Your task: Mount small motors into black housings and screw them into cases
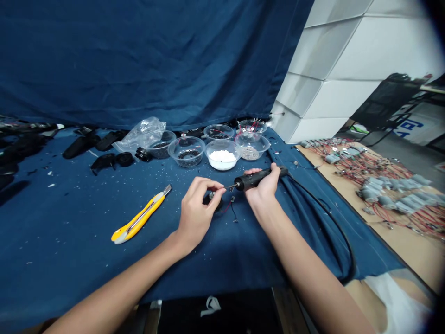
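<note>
My right hand (264, 185) is wrapped round a black corded electric screwdriver (255, 179), held nearly level with its bit pointing left. At the bit's tip, the thumb and forefinger of my left hand (200, 208) are pinched together; whatever they hold is too small to make out. Partly hidden behind the left fingers is a small dark round part (207, 199). Beside it, a small connector (232, 199) with thin red and black wires lies on the blue cloth (86, 269). A yellow utility knife (141, 218) rests left of my left hand.
Several clear bowls stand behind my hands, one with white bits (222, 160), others with small dark or grey parts. A plastic bag (141, 134) and black housings (78, 146) lie at the left. Grey motors with red wires (382, 190) cover the board at right. The screwdriver's cord (333, 218) loops right.
</note>
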Available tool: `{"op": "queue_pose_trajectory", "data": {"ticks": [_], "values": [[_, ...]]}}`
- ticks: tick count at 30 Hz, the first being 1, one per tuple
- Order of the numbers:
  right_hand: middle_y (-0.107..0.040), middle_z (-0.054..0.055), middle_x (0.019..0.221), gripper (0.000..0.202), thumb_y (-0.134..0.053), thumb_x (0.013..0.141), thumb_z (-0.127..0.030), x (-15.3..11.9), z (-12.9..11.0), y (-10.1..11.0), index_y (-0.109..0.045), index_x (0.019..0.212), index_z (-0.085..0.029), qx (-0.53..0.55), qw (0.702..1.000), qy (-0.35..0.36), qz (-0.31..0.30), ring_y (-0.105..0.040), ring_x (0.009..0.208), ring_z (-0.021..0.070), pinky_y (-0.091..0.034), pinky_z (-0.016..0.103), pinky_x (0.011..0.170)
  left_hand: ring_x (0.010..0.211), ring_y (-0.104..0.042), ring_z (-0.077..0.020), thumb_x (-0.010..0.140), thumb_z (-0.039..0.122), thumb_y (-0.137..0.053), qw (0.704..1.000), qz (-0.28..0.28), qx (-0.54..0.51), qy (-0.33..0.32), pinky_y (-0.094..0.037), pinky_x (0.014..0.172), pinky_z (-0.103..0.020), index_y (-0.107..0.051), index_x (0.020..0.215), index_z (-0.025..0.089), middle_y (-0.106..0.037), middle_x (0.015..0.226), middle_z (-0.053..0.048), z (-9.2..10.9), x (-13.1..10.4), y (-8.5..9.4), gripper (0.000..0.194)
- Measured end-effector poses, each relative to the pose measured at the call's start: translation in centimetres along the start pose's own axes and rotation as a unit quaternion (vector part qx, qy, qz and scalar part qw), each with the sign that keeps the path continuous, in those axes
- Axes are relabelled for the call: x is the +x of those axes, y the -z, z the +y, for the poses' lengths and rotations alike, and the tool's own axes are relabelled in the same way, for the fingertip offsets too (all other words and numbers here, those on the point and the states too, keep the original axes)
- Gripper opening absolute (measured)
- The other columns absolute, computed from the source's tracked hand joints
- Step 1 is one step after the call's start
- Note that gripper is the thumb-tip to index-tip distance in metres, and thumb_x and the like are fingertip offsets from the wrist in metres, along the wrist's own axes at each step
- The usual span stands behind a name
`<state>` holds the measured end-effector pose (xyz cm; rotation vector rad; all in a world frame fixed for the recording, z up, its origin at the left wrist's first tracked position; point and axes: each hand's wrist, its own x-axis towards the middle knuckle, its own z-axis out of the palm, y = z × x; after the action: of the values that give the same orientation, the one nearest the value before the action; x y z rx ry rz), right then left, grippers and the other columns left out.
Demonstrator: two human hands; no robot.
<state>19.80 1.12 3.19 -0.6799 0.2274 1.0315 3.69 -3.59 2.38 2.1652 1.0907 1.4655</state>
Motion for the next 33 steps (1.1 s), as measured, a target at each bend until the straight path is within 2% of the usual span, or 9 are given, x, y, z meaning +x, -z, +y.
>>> {"op": "queue_pose_trajectory", "data": {"ticks": [3, 14, 18, 21, 22, 24, 28, 30, 33], "values": [[-0.041, -0.007, 0.053, 0.034, -0.048, 0.09, -0.043, 0.1, 0.0, 0.0, -0.037, 0.067, -0.021, -0.003, 1.0, 0.008, 0.006, -0.044, 0.043, 0.0081, -0.046, 0.019, 0.037, 0.082, -0.059, -0.0116, 0.088, 0.017, -0.061, 1.0, -0.008, -0.004, -0.013, -0.047, 0.075, -0.024, -0.062, 0.085, 0.016, -0.062, 0.085, -0.001, 0.1, 0.1, 0.0, 0.002], [-0.04, -0.007, 0.052, 0.035, -0.046, 0.091, -0.045, 0.1, -0.1, 0.0, -0.036, 0.067, -0.021, -0.003, 1.0, 0.011, -0.002, -0.043, 0.042, 0.0079, -0.044, 0.018, 0.037, 0.084, -0.058, -0.0121, 0.09, 0.017, -0.058, 0.997, -0.028, 0.024, -0.068, -0.047, 0.079, -0.026, -0.061, 0.092, 0.016, -0.061, 0.088, -0.002, -0.1, 0.3, 0.1, 0.004], [-0.04, -0.007, 0.052, 0.035, -0.046, 0.091, -0.044, 0.1, -0.4, 0.0, -0.036, 0.068, -0.021, 0.003, 1.0, 0.004, -0.002, -0.043, 0.042, 0.0079, -0.044, 0.018, 0.038, 0.101, -0.055, -0.0168, 0.09, 0.023, -0.058, 0.995, -0.059, 0.036, -0.069, -0.045, 0.09, -0.033, -0.058, 0.108, 0.018, -0.059, 0.104, -0.006, -0.3, 0.5, 1.4, 0.018], [-0.04, -0.007, 0.052, 0.035, -0.047, 0.091, -0.044, 0.1, -0.9, -0.1, -0.036, 0.067, -0.021, 0.005, 1.0, 0.005, -0.004, -0.044, 0.042, 0.0082, -0.044, 0.018, 0.038, 0.104, -0.053, -0.0181, 0.092, 0.021, -0.052, 0.996, -0.054, 0.052, -0.053, -0.042, 0.094, -0.037, -0.055, 0.103, 0.018, -0.055, 0.106, -0.007, -1.3, -0.1, 3.3, 0.012], [-0.04, -0.007, 0.052, 0.035, -0.047, 0.09, -0.044, 0.1, -1.0, -0.1, -0.036, 0.067, -0.021, 0.007, 1.0, 0.006, -0.004, -0.044, 0.042, 0.0081, -0.044, 0.018, 0.039, 0.105, -0.052, -0.0188, 0.092, 0.02, -0.051, 0.994, -0.069, 0.064, -0.051, -0.042, 0.095, -0.038, -0.055, 0.098, 0.017, -0.054, 0.106, -0.007, -1.8, -0.5, 3.9, 0.007], [-0.04, -0.007, 0.052, 0.035, -0.047, 0.09, -0.045, 0.0, -1.3, -0.2, -0.036, 0.067, -0.021, 0.008, 1.0, 0.009, -0.006, -0.043, 0.042, 0.008, -0.044, 0.018, 0.039, 0.108, -0.051, -0.0209, 0.091, 0.022, -0.053, 0.985, -0.14, 0.084, -0.053, -0.041, 0.097, -0.041, -0.055, 0.091, 0.017, -0.051, 0.112, -0.009, -2.9, -1.3, 4.8, 0.006], [-0.04, -0.007, 0.052, 0.036, -0.045, 0.091, -0.045, -0.3, -1.6, -0.4, -0.036, 0.067, -0.021, 0.009, 1.0, 0.015, -0.019, -0.043, 0.042, 0.008, -0.043, 0.017, 0.038, 0.119, -0.046, -0.0249, 0.09, 0.031, -0.056, 0.943, -0.304, 0.099, -0.095, -0.041, 0.101, -0.044, -0.061, 0.102, 0.021, -0.042, 0.129, -0.01, -4.4, -2.0, 4.7, 0.016], [-0.039, -0.007, 0.053, 0.036, -0.046, 0.091, -0.044, -0.5, -1.7, -0.5, -0.036, 0.066, -0.021, 0.012, 1.0, 0.015, -0.021, -0.043, 0.042, 0.0074, -0.043, 0.017, 0.038, 0.127, -0.04, -0.0277, 0.091, 0.032, -0.055, 0.923, -0.343, 0.126, -0.119, -0.038, 0.103, -0.047, -0.06, 0.116, 0.028, -0.037, 0.137, -0.01, -4.7, -1.7, 4.0, 0.026], [-0.039, -0.008, 0.053, 0.036, -0.047, 0.091, -0.043, -0.6, -2.0, -0.5, -0.036, 0.066, -0.02, 0.018, 1.0, 0.011, -0.015, -0.042, 0.041, 0.0065, -0.043, 0.017, 0.038, 0.131, -0.035, -0.0316, 0.092, 0.032, -0.053, 0.912, -0.354, 0.161, -0.128, -0.036, 0.103, -0.052, -0.049, 0.134, 0.035, -0.028, 0.145, -0.012, -5.1, -0.8, 2.7, 0.042]]}}
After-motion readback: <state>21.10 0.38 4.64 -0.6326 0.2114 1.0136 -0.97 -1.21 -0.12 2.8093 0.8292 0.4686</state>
